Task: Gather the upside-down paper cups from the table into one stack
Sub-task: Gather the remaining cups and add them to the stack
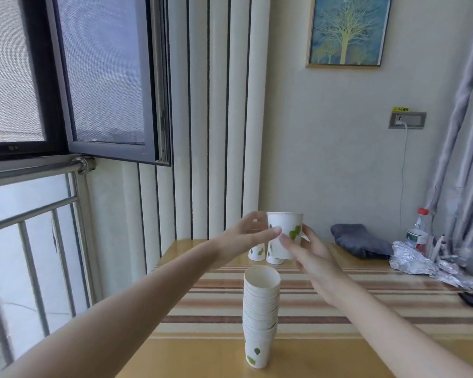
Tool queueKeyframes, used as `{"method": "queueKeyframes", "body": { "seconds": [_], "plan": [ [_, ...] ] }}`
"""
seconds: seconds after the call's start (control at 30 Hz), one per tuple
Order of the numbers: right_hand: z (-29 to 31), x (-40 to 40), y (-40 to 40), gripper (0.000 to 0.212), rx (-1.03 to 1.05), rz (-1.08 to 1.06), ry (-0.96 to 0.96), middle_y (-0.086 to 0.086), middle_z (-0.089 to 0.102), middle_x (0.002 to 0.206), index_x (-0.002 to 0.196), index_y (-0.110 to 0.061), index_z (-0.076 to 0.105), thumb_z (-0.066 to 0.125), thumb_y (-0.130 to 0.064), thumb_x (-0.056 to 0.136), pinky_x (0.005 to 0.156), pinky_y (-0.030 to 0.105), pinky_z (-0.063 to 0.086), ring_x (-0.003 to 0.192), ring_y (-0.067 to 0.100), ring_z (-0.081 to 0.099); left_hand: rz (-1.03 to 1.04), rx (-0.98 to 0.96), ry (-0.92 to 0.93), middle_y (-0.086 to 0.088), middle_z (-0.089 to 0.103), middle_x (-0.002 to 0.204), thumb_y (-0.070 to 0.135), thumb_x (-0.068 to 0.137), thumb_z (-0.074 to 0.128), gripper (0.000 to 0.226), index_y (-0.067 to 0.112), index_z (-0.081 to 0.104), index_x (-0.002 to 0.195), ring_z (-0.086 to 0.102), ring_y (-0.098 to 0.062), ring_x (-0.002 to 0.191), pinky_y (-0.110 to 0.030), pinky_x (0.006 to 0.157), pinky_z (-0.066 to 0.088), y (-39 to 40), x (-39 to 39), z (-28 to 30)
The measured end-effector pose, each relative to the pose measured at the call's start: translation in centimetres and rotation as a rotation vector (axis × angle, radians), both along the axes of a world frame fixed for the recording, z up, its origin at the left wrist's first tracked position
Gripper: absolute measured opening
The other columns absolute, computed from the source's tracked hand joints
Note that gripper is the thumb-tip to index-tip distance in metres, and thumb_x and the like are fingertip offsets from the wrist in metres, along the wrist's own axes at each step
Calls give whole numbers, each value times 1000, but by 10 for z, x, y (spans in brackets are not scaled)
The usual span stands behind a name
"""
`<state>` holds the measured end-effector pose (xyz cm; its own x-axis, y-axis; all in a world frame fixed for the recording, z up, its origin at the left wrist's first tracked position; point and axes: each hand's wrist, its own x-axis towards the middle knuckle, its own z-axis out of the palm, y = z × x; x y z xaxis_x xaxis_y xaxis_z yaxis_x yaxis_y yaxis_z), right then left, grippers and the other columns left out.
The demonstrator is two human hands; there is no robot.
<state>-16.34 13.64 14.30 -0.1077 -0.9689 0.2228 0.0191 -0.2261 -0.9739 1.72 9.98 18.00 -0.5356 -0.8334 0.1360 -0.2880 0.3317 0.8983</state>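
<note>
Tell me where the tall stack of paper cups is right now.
In the head view the stack of paper cups stands mouth-up at the table's near centre, below both hands holding a cup.

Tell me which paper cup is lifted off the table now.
The cup held between both hands, left hand and right hand, above the far table end. The two upside-down cups behind it and the tall stack stand on the table.

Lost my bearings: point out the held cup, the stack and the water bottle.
held cup [284,233], head view, side wall.
stack [260,320], head view, middle rims.
water bottle [418,236], head view, label.
</note>
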Motion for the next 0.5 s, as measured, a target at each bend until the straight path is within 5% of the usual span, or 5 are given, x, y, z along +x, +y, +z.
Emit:
{"method": "queueKeyframes", "body": {
  "seconds": [0.2,0.3,0.37,0.5],
  "plan": [
    [-23,20,-5,50,32,84,306,-13,68,115,112,-42,59,83,-36,69,97,31,48,116,5,58,122,2,63,-2,54,140,44,77,80,80,26,42,146,55,-17,124,-28,97,46,-11,5,-12],
    [-30,9,-4,73,39,117,416,-21,53,130,129,-44,51,86,-40,65,100,27,38,126,0,44,101,21,23,0,58,135,33,79,81,77,21,45,145,58,-15,121,-27,99,49,-14,7,-29],
    [-32,-5,-8,96,69,141,394,-18,44,137,141,-43,42,85,-52,56,102,28,33,131,2,37,33,59,7,1,57,138,30,80,80,79,22,40,147,55,-14,125,-30,104,47,-19,8,-38],
    [-29,-42,-24,96,140,85,186,-12,45,143,136,-45,48,76,-73,48,110,39,32,130,5,43,31,74,15,7,53,140,51,85,68,71,28,41,146,48,-12,130,-31,107,39,-42,9,-36]
  ]
}}
